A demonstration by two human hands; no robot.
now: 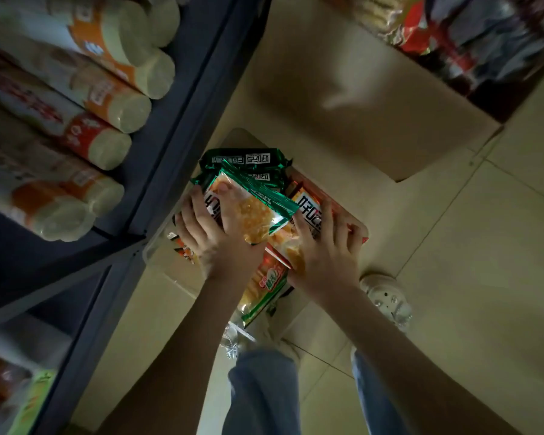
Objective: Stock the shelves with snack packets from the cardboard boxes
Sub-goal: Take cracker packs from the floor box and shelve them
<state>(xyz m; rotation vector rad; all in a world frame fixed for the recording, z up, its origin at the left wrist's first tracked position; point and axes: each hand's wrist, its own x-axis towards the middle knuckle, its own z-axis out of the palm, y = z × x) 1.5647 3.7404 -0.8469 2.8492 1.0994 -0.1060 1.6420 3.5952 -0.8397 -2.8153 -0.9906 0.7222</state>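
A heap of snack packets fills the cardboard box (176, 271) on the floor below me. A green-edged packet of yellow crackers (258, 215) lies on top, and my left hand (211, 233) grips its left side with the thumb over the front. My right hand (324, 246) rests with spread, bent fingers on an orange packet with black lettering (310, 211); whether it grips it I cannot tell. More green packets (248, 161) sit at the far end of the heap. The dark shelf (182, 120) stands to the left.
Rolls of pale round crackers (107, 98) lie stacked on the shelf at left. A second, larger cardboard box (374, 120) with red packets (453, 39) stands farther off on the tiled floor. My white shoe (387, 299) and jeans are below the box.
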